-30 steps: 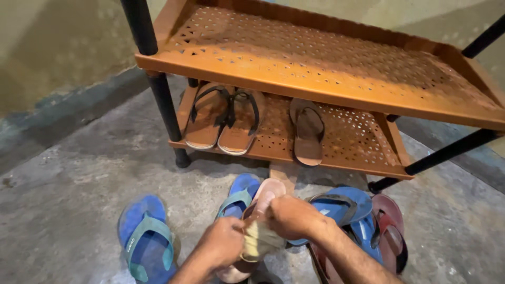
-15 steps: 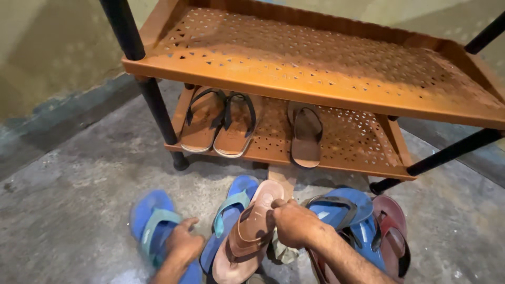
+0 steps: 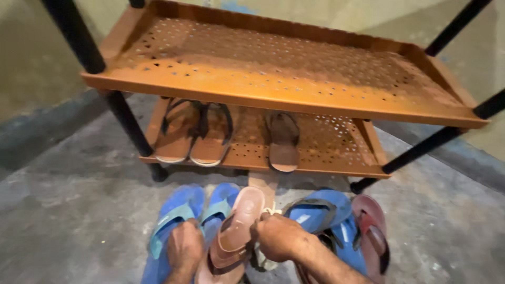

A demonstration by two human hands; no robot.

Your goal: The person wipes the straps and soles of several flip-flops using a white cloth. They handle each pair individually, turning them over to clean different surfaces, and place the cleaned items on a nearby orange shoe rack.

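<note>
Right hand (image 3: 277,236) has its fingers pinched shut on the pink sandal's (image 3: 234,231) right edge, its length running near-to-far, while left hand (image 3: 184,250) lies flat on the blue flip-flop (image 3: 176,215).

An orange perforated rack (image 3: 273,100) stands on grey concrete floor (image 3: 79,210).

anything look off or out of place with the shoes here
On the rack's lower shelf a brown sandal sits alone beside a paired set. Its apparent match, the brown sandal, lies on the floor between the left hand and right hand, overlapping the blue flip-flops.
</note>
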